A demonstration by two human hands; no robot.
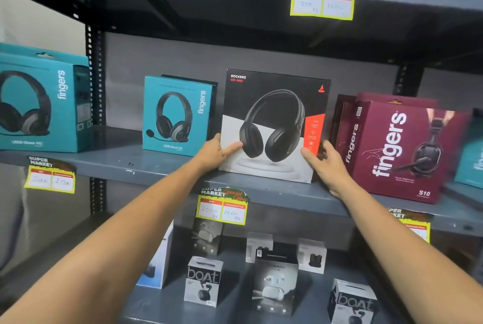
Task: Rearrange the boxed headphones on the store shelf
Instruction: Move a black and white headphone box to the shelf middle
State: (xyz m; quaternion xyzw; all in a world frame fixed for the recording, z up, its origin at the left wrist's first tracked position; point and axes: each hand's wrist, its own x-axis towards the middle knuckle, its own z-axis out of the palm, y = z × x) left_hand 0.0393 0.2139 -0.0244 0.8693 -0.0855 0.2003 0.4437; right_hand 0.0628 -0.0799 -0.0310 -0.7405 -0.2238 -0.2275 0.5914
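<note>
A black and white Rockerz headphone box (pixel 271 104) stands upright at the front of the grey middle shelf (pixel 109 164), tilted slightly. My left hand (pixel 217 152) grips its lower left edge, thumb on the front. My right hand (pixel 328 164) holds its lower right edge. To its left stands a teal Fingers headset box (pixel 177 114). A larger teal Fingers box (pixel 39 101) sits at the far left. On the right stands a maroon Fingers S10 box (pixel 402 151), with another maroon box behind it.
Yellow price tags (pixel 222 208) hang from the shelf edges. The lower shelf holds several small boat earbud boxes (pixel 202 282). A perforated upright post (pixel 95 75) stands between the two teal boxes. Another teal box (pixel 470 159) shows at the right edge.
</note>
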